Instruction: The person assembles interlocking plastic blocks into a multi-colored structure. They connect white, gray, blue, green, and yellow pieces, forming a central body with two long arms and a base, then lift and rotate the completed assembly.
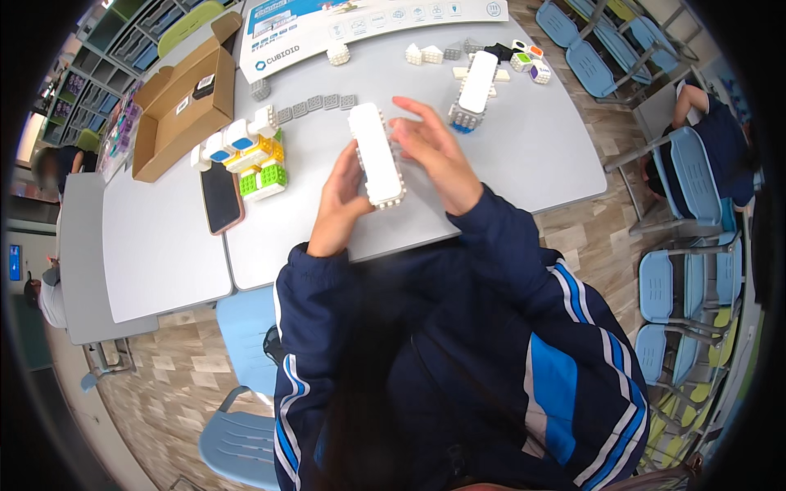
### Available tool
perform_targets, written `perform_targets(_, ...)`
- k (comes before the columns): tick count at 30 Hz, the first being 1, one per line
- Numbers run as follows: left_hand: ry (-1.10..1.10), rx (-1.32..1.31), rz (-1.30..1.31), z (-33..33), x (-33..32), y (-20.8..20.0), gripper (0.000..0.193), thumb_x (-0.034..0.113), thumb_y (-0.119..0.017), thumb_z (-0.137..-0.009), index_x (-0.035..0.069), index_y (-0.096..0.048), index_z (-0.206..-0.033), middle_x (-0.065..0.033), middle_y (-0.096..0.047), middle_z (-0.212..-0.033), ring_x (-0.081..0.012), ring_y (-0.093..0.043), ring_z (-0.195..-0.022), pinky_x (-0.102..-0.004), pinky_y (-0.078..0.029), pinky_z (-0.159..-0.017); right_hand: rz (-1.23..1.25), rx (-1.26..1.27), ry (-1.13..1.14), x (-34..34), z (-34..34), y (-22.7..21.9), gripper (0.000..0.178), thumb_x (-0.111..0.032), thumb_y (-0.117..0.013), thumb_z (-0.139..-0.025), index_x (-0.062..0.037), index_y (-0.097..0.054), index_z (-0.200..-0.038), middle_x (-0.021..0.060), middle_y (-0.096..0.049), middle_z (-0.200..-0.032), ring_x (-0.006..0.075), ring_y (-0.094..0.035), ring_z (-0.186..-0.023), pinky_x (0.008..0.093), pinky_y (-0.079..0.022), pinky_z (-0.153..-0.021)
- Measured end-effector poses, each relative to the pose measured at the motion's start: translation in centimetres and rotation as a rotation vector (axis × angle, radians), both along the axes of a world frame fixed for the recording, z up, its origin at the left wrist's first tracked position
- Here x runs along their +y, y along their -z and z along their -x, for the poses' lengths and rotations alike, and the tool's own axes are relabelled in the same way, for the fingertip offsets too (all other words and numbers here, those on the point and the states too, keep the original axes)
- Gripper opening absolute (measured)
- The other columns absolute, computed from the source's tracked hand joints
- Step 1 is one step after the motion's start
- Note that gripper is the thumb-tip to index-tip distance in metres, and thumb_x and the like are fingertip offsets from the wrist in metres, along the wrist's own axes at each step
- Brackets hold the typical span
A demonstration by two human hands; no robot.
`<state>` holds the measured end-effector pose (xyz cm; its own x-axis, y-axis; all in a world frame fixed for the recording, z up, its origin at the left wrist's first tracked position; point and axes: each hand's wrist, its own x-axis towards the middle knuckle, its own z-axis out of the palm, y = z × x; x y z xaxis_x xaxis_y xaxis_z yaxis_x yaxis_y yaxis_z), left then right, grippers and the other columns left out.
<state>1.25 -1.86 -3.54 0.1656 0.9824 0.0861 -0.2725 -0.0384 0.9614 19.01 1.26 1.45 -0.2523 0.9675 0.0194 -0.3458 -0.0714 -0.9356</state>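
Above the table's near edge, my left hand [334,203] grips a long white building block [379,159] with studded sides, fingers and thumb around its left side. The block stands nearly lengthwise away from me. At its right side is my right hand [442,155], fingers spread and thumb close to the block; I cannot tell whether the fingertips touch it. To the left stands a model of white, yellow and green cubes [250,155]. A second long white block [477,84] with a blue studded end lies beyond my right hand, across flat white pieces.
A phone [222,197] lies beside the cube model, near an open cardboard box [187,110]. Small grey pieces [315,104] form a row behind my left hand. Coloured cubes [528,61] sit at the far right, and a large printed box [368,24] spans the back.
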Motion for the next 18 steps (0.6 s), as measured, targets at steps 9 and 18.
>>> perform_targets(9,-0.175,-0.224,0.137,-2.7,1.5,-3.4,0.063,0.049,-0.048,-0.099,0.001,-0.046,-0.140,-0.0121,-0.060,-0.125,-0.0202,-0.059,-0.112,-0.0313,-0.046,-0.095,0.013,0.135,-0.006,0.8,4.3,1.8,0.074,-0.035,-0.068,-0.093,-0.0019,-0.031,-0.148,0.0144,-0.049,-0.130,0.0183,-0.050,-0.120,0.0300,-0.045,-0.095)
perform_targets(18,-0.265,-0.365,0.161,-4.0,1.7,-2.9,0.045,0.039,-0.049,-0.099,0.001,-0.060,-0.120,-0.0067,-0.067,-0.103,-0.0157,-0.064,-0.092,-0.0289,-0.050,-0.080,-0.033,0.258,0.016,0.6,5.0,1.3,0.056,-0.023,-0.061,-0.095,-0.0074,-0.041,-0.145,0.0104,-0.056,-0.116,0.0143,-0.058,-0.100,0.0271,-0.048,-0.087)
